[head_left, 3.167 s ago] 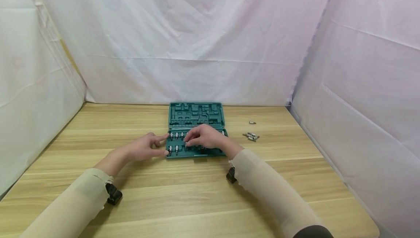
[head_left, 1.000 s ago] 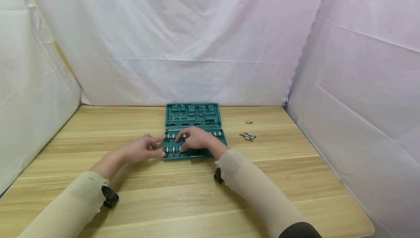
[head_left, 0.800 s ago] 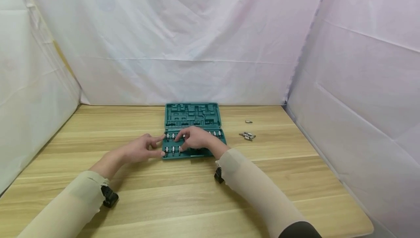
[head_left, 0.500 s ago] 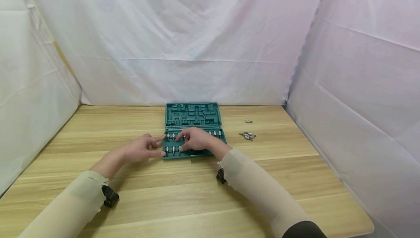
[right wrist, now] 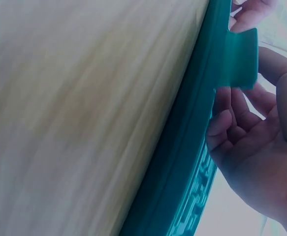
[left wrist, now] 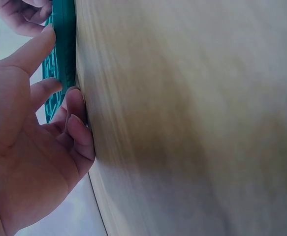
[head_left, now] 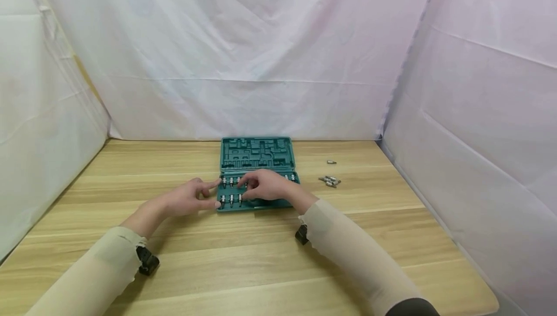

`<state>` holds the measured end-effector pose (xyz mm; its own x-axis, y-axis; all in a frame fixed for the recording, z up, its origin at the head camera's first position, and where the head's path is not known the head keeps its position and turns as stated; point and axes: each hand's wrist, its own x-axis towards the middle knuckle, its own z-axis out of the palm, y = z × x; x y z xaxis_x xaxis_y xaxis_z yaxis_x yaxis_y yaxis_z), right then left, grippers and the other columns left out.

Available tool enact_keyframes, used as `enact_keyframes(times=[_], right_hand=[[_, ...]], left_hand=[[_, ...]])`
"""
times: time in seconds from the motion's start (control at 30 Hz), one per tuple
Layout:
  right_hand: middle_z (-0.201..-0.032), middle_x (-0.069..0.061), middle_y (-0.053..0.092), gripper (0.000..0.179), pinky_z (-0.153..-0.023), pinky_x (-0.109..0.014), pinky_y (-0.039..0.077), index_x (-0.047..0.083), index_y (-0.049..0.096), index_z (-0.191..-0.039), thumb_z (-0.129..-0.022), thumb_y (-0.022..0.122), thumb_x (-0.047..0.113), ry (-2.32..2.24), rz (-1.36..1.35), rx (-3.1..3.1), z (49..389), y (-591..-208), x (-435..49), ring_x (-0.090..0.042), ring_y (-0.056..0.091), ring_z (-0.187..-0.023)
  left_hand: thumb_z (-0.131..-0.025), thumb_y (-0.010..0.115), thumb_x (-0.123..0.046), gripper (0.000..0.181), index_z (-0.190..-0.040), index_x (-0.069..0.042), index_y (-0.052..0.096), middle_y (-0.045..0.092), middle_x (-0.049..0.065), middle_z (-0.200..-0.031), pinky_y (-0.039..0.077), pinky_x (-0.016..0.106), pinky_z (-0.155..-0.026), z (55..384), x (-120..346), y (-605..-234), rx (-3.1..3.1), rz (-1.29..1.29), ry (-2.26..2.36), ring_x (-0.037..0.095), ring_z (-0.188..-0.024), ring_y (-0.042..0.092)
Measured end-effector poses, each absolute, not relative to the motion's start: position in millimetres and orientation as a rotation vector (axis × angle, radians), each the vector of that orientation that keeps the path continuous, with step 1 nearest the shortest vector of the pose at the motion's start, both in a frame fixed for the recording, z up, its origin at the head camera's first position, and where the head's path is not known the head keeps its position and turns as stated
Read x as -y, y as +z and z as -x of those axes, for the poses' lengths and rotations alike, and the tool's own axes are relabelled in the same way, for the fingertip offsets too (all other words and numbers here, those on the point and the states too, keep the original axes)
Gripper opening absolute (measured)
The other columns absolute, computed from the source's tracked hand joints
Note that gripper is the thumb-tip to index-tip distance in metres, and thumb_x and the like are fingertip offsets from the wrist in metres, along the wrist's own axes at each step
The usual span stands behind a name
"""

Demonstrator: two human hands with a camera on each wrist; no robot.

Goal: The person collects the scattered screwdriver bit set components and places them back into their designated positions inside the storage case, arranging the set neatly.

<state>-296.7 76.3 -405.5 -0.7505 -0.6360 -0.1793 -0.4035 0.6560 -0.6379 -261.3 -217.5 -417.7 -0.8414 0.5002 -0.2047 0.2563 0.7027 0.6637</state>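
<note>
A green plastic case (head_left: 257, 154) lies open on the table, its lid at the back. Silver socket bits stand in two rows in its tray; three show at the front left, the third being a socket bit (head_left: 240, 200) beside my right thumb. My right hand (head_left: 269, 185) hovers over the tray, thumb and index apart with nothing seen between them, hiding the tray's middle. At the case's left edge, the thumb and index of my left hand (head_left: 186, 199) reach out straight and touch it. In the left wrist view, that hand's other fingers (left wrist: 77, 103) are curled.
Right of the case lies a small pile of loose socket bits (head_left: 331, 181), with a single bit (head_left: 331, 162) behind it. The wooden table (head_left: 243, 267) ends at white cloth walls (head_left: 261, 108). A latch tab (right wrist: 244, 59) sticks out from the case's front.
A third bit now sits in the front row, where my right hand earlier held something small. That hand has just drawn slightly right, off this bit. My left hand stays at the edge.
</note>
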Motion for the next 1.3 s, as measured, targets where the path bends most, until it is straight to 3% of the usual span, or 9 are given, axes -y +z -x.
enact_keyframes(times=[0.87, 1.3], right_hand=[[-0.111, -0.001, 0.072, 0.033, -0.078, -0.035, 0.053, 0.016, 0.074, -0.139, -0.110, 0.069, 0.032, -1.018, 0.718, -2.552, 293, -411, -162, -0.019, 0.062, -0.087], [-0.118, -0.007, 0.074, 0.035, -0.085, -0.038, 0.054, 0.015, 0.075, -0.138, -0.110, 0.069, 0.034, -1.053, 0.600, -2.706, 305, -392, -215, -0.026, 0.067, -0.103]], left_hand=[[-0.105, 0.076, -0.042, 0.085, -0.172, -0.011, 0.035, 0.053, 0.016, -0.118, 0.047, 0.038, -0.080, 255, 216, -416, -2.544, -0.598, 0.939, 0.024, -0.097, 0.051], [-0.105, 0.076, -0.043, 0.085, -0.172, -0.012, 0.035, 0.051, 0.014, -0.114, 0.047, 0.039, -0.080, 260, 216, -418, -2.547, -0.592, 0.939, 0.024, -0.096, 0.049]])
